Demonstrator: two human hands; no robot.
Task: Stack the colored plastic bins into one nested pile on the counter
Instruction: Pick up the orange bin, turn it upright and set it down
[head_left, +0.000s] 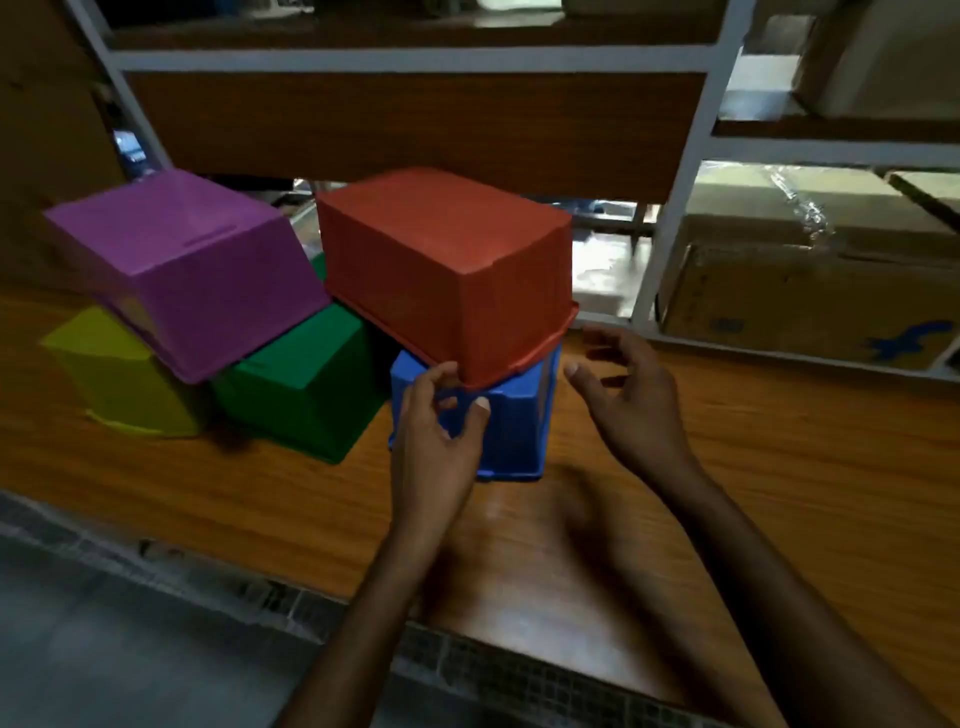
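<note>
Several upturned plastic bins stand on the wooden counter (779, 467). A red bin (447, 265) sits tilted over a blue bin (511, 426). A purple bin (187, 265) leans across a yellow bin (119, 379) and a green bin (306, 379). My left hand (441, 426) is in front of the blue bin, its fingertips touching the red bin's lower rim, thumb spread. My right hand (628, 395) hovers to the right of the two bins with fingers loosely spread, holding nothing.
A white metal shelf frame (680, 171) with a brown panel rises behind the bins. Cardboard boxes (810, 296) fill the rack at the right. The counter's front edge (519, 670) runs below my forearms, with grey floor at lower left.
</note>
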